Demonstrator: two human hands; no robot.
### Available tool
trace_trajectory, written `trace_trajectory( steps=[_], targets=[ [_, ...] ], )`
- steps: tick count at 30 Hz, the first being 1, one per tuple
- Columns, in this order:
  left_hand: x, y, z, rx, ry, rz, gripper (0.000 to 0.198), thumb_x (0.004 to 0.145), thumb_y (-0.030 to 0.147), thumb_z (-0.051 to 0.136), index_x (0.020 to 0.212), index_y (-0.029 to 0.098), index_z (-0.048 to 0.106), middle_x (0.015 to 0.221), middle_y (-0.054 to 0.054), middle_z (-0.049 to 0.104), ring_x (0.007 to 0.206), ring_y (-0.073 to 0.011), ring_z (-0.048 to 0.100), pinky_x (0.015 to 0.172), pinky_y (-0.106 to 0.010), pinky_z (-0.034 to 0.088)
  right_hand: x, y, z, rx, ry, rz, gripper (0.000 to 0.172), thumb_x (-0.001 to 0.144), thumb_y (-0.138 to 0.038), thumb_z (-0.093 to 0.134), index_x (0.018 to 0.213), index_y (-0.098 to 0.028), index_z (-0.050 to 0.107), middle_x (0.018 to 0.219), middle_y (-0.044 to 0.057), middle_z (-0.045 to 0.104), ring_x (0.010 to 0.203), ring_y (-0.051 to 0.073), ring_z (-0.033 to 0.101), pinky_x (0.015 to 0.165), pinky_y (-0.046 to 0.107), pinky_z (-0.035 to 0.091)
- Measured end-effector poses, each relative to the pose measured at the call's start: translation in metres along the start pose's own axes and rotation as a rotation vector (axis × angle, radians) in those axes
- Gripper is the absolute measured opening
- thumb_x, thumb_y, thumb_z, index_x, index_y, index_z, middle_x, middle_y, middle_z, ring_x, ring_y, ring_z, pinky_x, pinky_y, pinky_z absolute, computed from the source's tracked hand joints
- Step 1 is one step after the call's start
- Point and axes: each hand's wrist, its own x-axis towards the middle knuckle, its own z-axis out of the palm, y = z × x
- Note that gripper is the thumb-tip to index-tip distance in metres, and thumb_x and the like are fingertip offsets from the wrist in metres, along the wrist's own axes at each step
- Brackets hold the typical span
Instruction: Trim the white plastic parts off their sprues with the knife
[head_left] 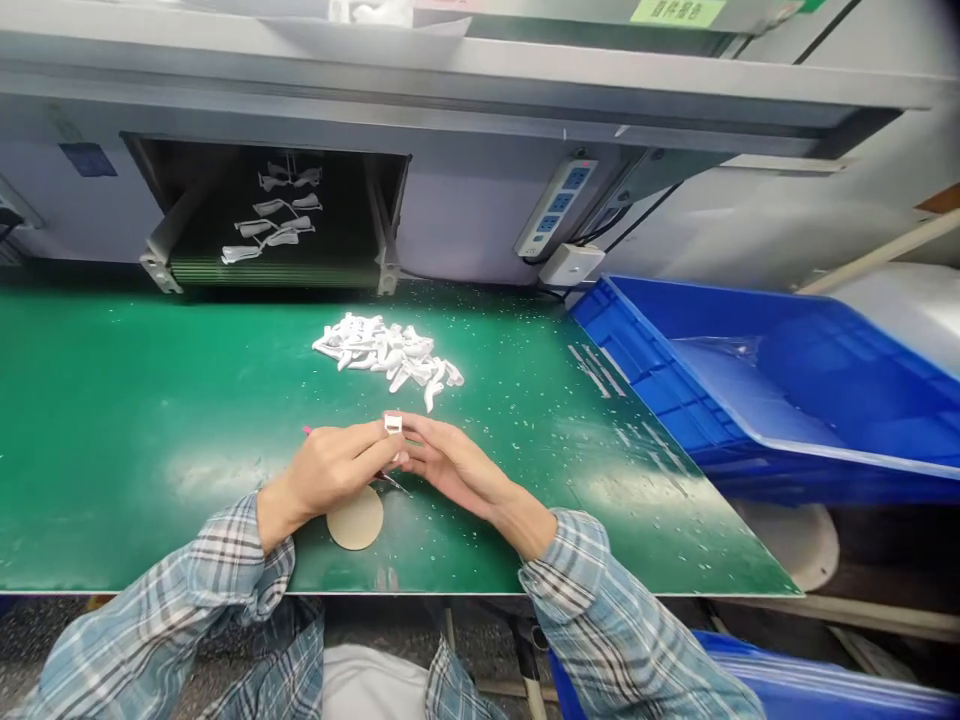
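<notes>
My left hand (334, 468) and my right hand (459, 465) meet above the green tabletop, fingertips closed around a small white plastic piece (393, 424). Its square, frame-like end shows between the fingers; the rest is covered. Beneath my left hand, a thin pointed metal tool (394, 484) sticks out to the right, and a bit of pink (307, 430) shows on the other side. Whether that hand grips the tool or it lies on the table, I cannot tell. A round beige disc (355, 518) lies just below my left hand. Beyond both hands is a pile of white plastic pieces (386, 348).
Several white parts (277, 228) lie on a dark conveyor belt (345, 230) in the wall opening. A blue bin (795, 380) stands at the right, by the table's edge. A power strip (556, 208) is mounted behind. White specks dot the green table (187, 390).
</notes>
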Motion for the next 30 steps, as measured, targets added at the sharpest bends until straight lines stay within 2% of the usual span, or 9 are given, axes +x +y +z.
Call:
trace_trajectory(
  steps=[3,5,7,10,13,15,17,20,30],
  targets=[
    [0.004,0.000,0.001,0.120,-0.038,0.126,0.025,0.102,0.007,0.045,0.120,0.016,0.060,0.081,-0.002,0.073,0.065,-0.0126,0.066,0.059,-0.023,0.046,0.007,0.004,-0.001,0.106,0.022,0.016,0.045,0.083,-0.038,0.086,0.123,-0.021,0.074,0.121,0.008,0.076,0.099,0.016,0.072,0.094,0.030,0.058],
    [0.003,0.000,0.003,0.139,-0.084,0.130,0.026,0.102,0.009,0.049,0.125,0.016,0.059,0.085,-0.003,0.074,0.067,-0.0137,0.067,0.061,-0.024,0.047,0.010,0.007,-0.004,0.110,0.013,0.013,0.048,0.080,-0.038,0.088,0.123,-0.022,0.074,0.115,0.006,0.078,0.094,0.015,0.072,0.094,0.030,0.058],
    [-0.002,0.000,0.006,0.126,-0.122,0.086,0.023,0.103,0.019,0.055,0.125,0.017,0.059,0.082,-0.002,0.072,0.065,-0.0139,0.065,0.061,-0.025,0.046,0.012,0.010,-0.006,0.042,0.023,-0.032,0.049,0.080,-0.040,0.088,0.123,-0.022,0.073,0.111,0.005,0.078,0.094,0.015,0.072,0.095,0.032,0.057],
    [-0.008,0.002,0.010,0.016,-0.127,-0.158,0.028,0.106,0.040,0.051,0.123,0.019,0.058,0.075,0.000,0.067,0.062,-0.0131,0.062,0.060,-0.023,0.046,0.009,0.011,-0.008,-0.210,0.117,-0.218,0.047,0.081,-0.038,0.086,0.124,-0.024,0.073,0.110,0.005,0.078,0.100,0.019,0.072,0.096,0.036,0.056],
    [-0.009,0.007,0.012,-0.101,-0.141,-0.439,0.028,0.108,0.044,0.045,0.113,0.019,0.056,0.081,-0.001,0.068,0.063,-0.0121,0.062,0.060,-0.022,0.047,0.002,0.011,-0.006,-0.536,0.239,-0.451,0.036,0.086,-0.031,0.081,0.121,-0.025,0.073,0.109,0.004,0.077,0.096,0.018,0.070,0.091,0.035,0.056],
    [-0.008,0.010,0.013,-0.137,-0.190,-0.517,0.026,0.106,0.046,0.050,0.102,0.020,0.055,0.079,0.001,0.067,0.061,-0.0118,0.060,0.058,-0.022,0.045,-0.002,0.010,-0.006,-0.692,0.254,-0.579,0.023,0.092,-0.027,0.076,0.115,-0.026,0.074,0.107,0.003,0.077,0.094,0.018,0.069,0.086,0.034,0.055],
    [-0.008,0.012,0.014,-0.164,-0.241,-0.533,0.029,0.104,0.048,0.052,0.092,0.021,0.051,0.072,0.003,0.062,0.057,-0.0114,0.056,0.055,-0.022,0.041,-0.005,0.010,-0.007,-0.775,0.214,-0.684,0.019,0.095,-0.021,0.072,0.113,-0.026,0.074,0.108,0.004,0.078,0.097,0.019,0.070,0.086,0.034,0.056],
    [-0.009,0.015,0.015,-0.191,-0.278,-0.522,0.036,0.106,0.048,0.048,0.082,0.022,0.046,0.065,0.005,0.056,0.052,-0.0103,0.051,0.052,-0.023,0.035,-0.006,0.010,-0.008,-0.830,0.166,-0.781,0.025,0.096,-0.013,0.068,0.116,-0.027,0.073,0.112,0.005,0.077,0.103,0.020,0.071,0.092,0.036,0.057],
    [-0.008,0.022,0.014,-0.299,-0.272,-0.534,0.040,0.109,0.045,0.039,0.077,0.021,0.044,0.060,0.006,0.049,0.050,-0.0098,0.043,0.051,-0.024,0.032,-0.007,0.012,-0.007,-0.872,0.174,-0.843,0.026,0.096,-0.013,0.068,0.116,-0.028,0.073,0.109,0.006,0.077,0.101,0.022,0.072,0.090,0.040,0.060]
  ],
)
